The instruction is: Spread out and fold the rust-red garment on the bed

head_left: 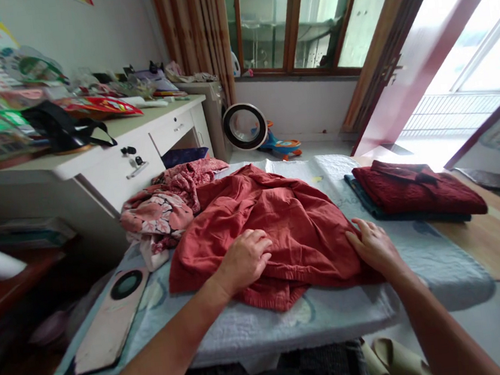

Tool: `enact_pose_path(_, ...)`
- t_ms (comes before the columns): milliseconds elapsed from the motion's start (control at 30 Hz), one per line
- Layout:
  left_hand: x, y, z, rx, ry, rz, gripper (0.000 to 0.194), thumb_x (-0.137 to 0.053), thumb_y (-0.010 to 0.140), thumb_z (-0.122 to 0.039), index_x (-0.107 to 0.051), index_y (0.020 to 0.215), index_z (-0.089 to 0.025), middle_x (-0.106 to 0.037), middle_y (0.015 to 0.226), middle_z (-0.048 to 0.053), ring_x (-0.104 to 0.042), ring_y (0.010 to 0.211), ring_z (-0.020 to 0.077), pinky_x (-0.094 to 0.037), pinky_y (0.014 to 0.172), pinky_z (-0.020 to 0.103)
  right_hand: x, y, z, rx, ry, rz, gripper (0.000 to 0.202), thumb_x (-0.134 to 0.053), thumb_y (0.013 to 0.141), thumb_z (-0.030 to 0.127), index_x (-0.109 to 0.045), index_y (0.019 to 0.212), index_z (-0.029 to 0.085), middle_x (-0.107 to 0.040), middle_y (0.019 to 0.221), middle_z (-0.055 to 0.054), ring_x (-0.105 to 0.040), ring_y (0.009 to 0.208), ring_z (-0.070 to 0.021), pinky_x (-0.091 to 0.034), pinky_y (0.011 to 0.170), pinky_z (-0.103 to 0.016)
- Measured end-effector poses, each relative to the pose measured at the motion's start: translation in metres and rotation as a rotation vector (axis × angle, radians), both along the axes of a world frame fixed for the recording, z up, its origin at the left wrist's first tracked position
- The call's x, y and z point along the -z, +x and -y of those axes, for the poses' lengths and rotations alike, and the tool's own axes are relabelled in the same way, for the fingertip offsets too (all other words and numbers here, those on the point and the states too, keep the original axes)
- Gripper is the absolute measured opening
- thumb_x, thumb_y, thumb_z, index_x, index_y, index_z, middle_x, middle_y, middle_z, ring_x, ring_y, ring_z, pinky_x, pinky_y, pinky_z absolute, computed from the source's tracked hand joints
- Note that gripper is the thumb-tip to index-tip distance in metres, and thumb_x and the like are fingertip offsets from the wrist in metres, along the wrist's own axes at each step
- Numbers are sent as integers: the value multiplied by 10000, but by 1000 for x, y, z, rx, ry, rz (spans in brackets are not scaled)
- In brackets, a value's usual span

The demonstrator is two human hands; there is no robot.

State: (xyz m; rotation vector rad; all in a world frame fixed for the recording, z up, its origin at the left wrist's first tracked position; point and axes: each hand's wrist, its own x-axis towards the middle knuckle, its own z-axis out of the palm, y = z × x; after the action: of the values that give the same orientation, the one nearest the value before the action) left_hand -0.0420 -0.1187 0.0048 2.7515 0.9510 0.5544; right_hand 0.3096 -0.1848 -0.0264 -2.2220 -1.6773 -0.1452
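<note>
A rust-red cotton garment (288,207) lies spread and wrinkled on a bed-like surface with a pale blue patterned cover (230,334). Its near edge is bunched, with a gathered band showing; which kind of garment it is I cannot tell. My left hand (245,260) rests on the near middle of the cloth, fingers loosely bent and slightly apart. At the garment's right edge, my right hand (378,246) touches the fabric with thumb and fingers apart. Pink floral cloth (162,212) lies heaped against the garment's far left side.
Folded dark red clothing (417,189) sits on a dark teal folded piece (442,213) at the right. A long pale object with a dark ring (112,323) lies at the left edge. Beyond are a cluttered white desk (112,167), a round fan (245,126) and an open door (424,53).
</note>
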Motion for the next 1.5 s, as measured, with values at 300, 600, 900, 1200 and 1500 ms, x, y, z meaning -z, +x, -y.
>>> enact_pose_path(300, 34, -5, -13, -106, -130, -237, 283, -589, 898, -306, -599, 1167, -216, -623, 1068, 65, -664, 879, 217, -516, 755, 314, -9, -2, -17, -70, -131, -188, 487, -390, 945, 496, -545, 1293, 194, -722, 822, -70, -685, 784, -248, -487, 721, -329)
enact_pose_path(600, 22, -8, -19, -103, -224, -222, 204, -585, 885, -296, -598, 1076, -228, -688, 975, 49, -683, 887, 215, -503, 764, 297, -53, 34, -6, -77, -317, 44, 276, -580, 808, 404, -720, 1022, 299, -732, 789, -62, -682, 716, -249, -445, 629, -314)
enact_pose_path(900, -20, 46, -75, -67, -24, -111, 152, -573, 888, -259, -659, 996, -195, -682, 1022, 94, -644, 969, 255, -500, 879, 386, -88, -5, -107, -359, -352, 180, 204, -533, 865, 284, -731, 853, 236, -750, 898, -63, -665, 832, -201, -439, 750, -274)
enact_pose_path(1200, 36, 100, -146, -352, -78, -18, 447, -465, 972, -402, -503, 1365, -194, -472, 1482, 151, -405, 1379, 310, -321, 1118, 547, -56, -53, -248, -79, -169, -39, 367, -411, 921, 265, -682, 1136, 142, -697, 1134, -125, -616, 1044, -210, -414, 868, -267)
enact_pose_path(1500, 70, 94, -146, -335, -51, -59, 598, -537, 918, -479, -429, 1454, -239, -380, 1551, 134, -345, 1413, 315, -238, 1162, 557, 16, -58, -250, -23, -154, -40, 374, -513, 882, 399, -657, 1163, 197, -632, 1165, -133, -547, 1101, -288, -394, 944, -400)
